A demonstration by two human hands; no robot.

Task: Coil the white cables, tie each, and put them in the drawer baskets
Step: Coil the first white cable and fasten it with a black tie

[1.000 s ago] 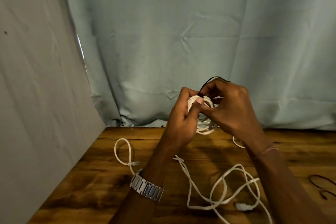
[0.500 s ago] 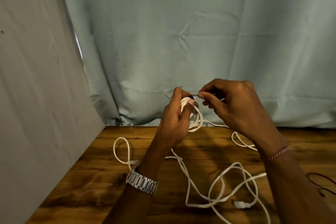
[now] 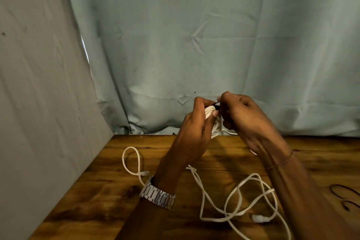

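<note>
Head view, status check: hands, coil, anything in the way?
Left hand grips white cable coil. Right hand pinches black tie at coil top. Loose white cable on wooden table; no obstruction.

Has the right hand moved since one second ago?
Yes. The right hand has drawn slightly rightward along the curtain, now pinching the black tie beside the left hand.

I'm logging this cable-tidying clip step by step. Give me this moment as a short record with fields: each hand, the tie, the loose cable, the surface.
left hand: grips the coiled white cable, raised above the table
right hand: pinches the thin black tie at the coil's top
loose white cable: uncoiled loops lying on the table, clear plug near the front
surface: brown wooden table
background: pale cloth backdrop
drawer baskets: not in view
</note>
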